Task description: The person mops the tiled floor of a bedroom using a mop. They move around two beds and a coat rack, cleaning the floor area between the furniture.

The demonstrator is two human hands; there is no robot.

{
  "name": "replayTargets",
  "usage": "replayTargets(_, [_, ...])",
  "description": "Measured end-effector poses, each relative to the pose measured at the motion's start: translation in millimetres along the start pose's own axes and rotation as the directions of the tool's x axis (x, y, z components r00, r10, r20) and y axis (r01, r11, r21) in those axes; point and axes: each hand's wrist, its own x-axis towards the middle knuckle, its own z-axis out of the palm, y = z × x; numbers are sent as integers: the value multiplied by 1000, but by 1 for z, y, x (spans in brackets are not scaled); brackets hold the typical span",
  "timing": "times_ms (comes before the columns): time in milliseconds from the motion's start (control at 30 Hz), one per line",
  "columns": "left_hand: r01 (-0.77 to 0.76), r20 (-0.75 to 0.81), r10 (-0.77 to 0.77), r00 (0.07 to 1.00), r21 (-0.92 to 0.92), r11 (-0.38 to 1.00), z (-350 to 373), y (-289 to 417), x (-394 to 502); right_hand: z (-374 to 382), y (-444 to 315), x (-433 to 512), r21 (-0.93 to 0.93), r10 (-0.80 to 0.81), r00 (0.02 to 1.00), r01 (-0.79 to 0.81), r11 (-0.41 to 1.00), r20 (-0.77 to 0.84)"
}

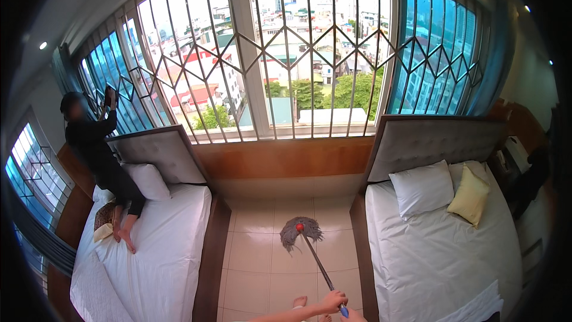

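A string mop with a grey head [301,234] and a red joint rests on the tiled floor [250,250] between two beds. Its metal handle [318,263] slants down to the right, towards my body. My left hand [334,302] is closed around the handle near its blue end [343,311]. At the bottom edge, just below that end, my right hand [354,316] shows only in part; it is beside the handle's tip, and its fingers are cut off by the frame. My bare feet [300,301] stand on the tiles.
A bed [170,232] with a person [98,152] in dark clothes on it, facing the barred window, is at left. Another bed [415,250] with a white pillow [422,190] and a yellow pillow [470,195] is at right. A wooden panel [286,158] runs below the window. Another dark figure is far right.
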Motion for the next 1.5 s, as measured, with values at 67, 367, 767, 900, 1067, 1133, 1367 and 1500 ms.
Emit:
replayTargets(67, [167,-129,-148,981,156,974,0,-57,-12,28,-20,59,-65,-106,992,102,993,-71])
replayTargets(367, [150,143,-288,947,596,789,-52,-116,-59,111,-51,124,-5,-67,996,68,998,56])
replayTargets(767, [-262,-87,248,965,-368,892,-42,105,49,-144,-67,-135,49,153,981,-159,986,116])
replayTargets(900, [-258,-250,164,954,-413,873,-93,74,30,-146,-145,-110,-200,51,980,-11,980,193])
replayTargets(1067, [-95,-387,0,922,-225,970,-112,-19,-19,-80,-190,-10,-379,21,926,133,916,377])
replayTargets(1133, [-80,-466,-17,884,-186,979,-110,-63,-46,-38,-192,47,-394,39,919,130,910,393])
replayTargets(1367, [42,-559,-69,826,-61,997,-113,-150,-127,71,-148,106,174,-338,938,322,931,72])
replayTargets(1500, [59,-458,-90,885,-80,995,-112,-141,-98,50,-143,53,-97,-520,849,513,853,-87])
